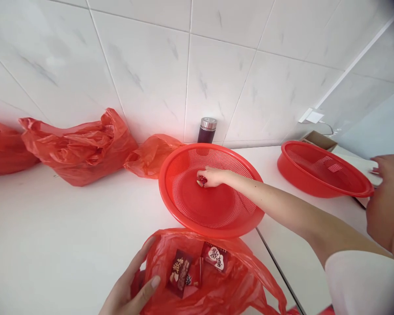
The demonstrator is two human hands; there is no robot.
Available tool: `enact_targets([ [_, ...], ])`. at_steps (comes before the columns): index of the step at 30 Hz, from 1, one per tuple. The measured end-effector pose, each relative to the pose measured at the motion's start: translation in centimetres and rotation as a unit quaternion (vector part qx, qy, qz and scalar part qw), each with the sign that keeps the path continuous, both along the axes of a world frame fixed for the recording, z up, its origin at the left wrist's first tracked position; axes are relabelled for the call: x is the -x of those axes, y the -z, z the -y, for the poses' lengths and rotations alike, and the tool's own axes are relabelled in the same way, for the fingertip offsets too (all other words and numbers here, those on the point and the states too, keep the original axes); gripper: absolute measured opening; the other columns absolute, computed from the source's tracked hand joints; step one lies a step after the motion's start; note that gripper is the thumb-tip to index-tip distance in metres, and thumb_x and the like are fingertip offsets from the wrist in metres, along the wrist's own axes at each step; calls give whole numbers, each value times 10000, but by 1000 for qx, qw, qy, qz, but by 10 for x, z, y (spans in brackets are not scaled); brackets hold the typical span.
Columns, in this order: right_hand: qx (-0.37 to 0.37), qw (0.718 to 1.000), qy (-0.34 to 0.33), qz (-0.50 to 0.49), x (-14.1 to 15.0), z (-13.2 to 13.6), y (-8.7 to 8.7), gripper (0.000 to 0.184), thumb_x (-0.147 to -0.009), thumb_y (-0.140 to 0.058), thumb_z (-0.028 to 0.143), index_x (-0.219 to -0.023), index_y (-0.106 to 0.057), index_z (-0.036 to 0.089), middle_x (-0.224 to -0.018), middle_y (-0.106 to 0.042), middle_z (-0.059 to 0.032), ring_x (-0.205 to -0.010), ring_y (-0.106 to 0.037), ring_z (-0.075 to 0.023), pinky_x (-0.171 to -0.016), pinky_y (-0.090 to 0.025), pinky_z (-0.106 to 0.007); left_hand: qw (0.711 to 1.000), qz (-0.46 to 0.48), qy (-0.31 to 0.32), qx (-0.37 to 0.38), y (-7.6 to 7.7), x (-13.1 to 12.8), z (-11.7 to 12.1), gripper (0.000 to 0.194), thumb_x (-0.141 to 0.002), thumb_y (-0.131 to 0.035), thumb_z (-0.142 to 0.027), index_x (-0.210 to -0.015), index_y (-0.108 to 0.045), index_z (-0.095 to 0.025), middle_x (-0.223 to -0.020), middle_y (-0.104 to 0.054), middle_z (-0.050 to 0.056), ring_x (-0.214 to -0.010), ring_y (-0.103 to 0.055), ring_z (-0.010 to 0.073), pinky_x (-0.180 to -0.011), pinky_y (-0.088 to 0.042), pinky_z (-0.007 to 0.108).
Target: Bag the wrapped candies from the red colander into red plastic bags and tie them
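My left hand [136, 282] grips the left rim of a red plastic bag [246, 284], thumb inside and fingers outside. Within the bag lie a few wrapped candies: a dark red packet [179, 272], a red packet with a white patch [216, 257], and one partly covered between them. My right hand [213, 176] reaches down into a round red plastic basket [212, 227] with perforated sides. Its fingers are closed on a small red-wrapped candy [202, 180], just over the basket's floor. The bag's mouth touches the basket's near edge.
A dark flask with a silver lid [209, 130] stands behind the basket by the tiled wall. Red plastic bags [80, 151] line the wall at left. Another red basket [325, 170] and a cardboard box [318, 140] are at right, beside another person's arm [389, 205].
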State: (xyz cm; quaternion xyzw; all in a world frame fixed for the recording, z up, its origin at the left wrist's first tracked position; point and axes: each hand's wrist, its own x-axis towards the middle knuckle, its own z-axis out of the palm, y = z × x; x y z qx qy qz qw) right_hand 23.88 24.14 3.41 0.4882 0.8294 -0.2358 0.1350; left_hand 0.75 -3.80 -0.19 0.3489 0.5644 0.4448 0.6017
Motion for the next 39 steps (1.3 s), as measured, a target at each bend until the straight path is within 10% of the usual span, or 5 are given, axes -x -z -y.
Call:
enact_targets([
  [7, 134, 983, -30, -121, -13, 19, -39, 361, -779, -629, 141, -1110, -516, 231, -1004, -617, -15, -775, -629, -134, -644, -497, -232, 999, 0, 40, 6, -6, 4, 2, 762, -807, -660, -501, -1479, -350, -323, -1378, -593, 29, -1178, -608, 285, -932, -545, 325],
  [13, 271, 857, -89, -429, -7, 134, -80, 316, -831, -644, 138, -1091, -501, 246, -925, -599, 9, -849, -626, -133, -717, -532, -263, 999, 3, 43, -8, -8, -1, 0, 740, -846, -643, -449, -1494, -315, -307, -1549, -363, 21, -1326, -468, 301, -909, -549, 268],
  [22, -96, 966, -76, -226, -3, 239, -22, 389, -837, -465, -1, -1127, -553, 243, -1158, -530, -67, -891, -587, -163, -705, -465, -263, 999, -7, 24, -21, -14, -3, 10, 746, -818, -685, -406, -1482, -356, -316, -1501, -448, 55, -1054, -667, 249, -821, -576, 258],
  [31, 9, 952, 104, -288, -8, 245, -4, 289, -924, -572, 364, -1176, -479, 259, -973, -666, -45, -845, -660, -216, -710, -516, -334, 997, -53, 37, -32, -9, 0, 24, 784, -822, -662, -448, -1505, -314, -283, -1229, -683, 79, -893, -686, 218, -763, -575, 274],
  [39, -24, 972, 6, -235, -35, 259, -28, 408, -917, -577, 269, -1317, -508, 305, -1345, -548, -44, -1193, -545, -224, -1011, -458, -402, 979, -167, -47, -106, -7, 7, 33, 590, -811, -649, -469, -1372, -509, -349, -1442, -505, 24, -1114, -615, 234, -903, -538, 287],
])
